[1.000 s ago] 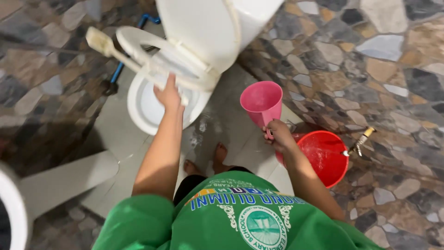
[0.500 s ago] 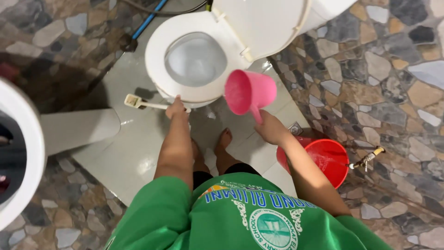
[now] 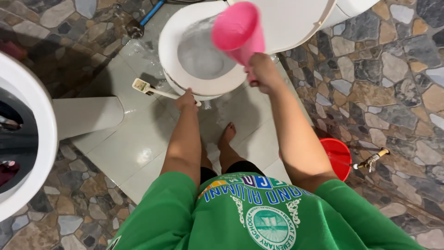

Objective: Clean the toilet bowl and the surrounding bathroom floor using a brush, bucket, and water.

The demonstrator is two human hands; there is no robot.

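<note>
Head view, looking straight down. Changes against the frame half a second back: the pink plastic dipper cup [image 3: 238, 31] has gone from hanging just outside the rim of the white ceramic toilet bowl [image 3: 172, 44] to sitting right over it, tipped mouth-down toward the bowl, and the water surface inside now looks churned and foamy where it was flat. The right hand [image 3: 261, 72] has risen with it and lies at the bowl's near rim. The left hand [image 3: 186, 100] has hardly shifted; it stays at the near front edge of the bowl. The bowl fills more of the top of the frame than before.

Hand pose. Right arm stretched forward and nearly straight, fist wrapped tight around the dipper's handle, knuckles up, cup above the fist. Left arm also extended, fingers curled closed around the cream-coloured handle of a white scrubbing brush [image 3: 144, 86]; the brush head points away from the bowl, out over the pale floor tiles [image 3: 134, 153] on the bowl's left side, clear of the rim.

Around the bowl: wet splashes on the tiles just below its front. A bare foot [image 3: 226, 135] stands a little nearer than the bowl. A red plastic bucket [image 3: 339, 155] sits well back and to the right of the bowl, beside a small brass tap [image 3: 372, 159].
</note>
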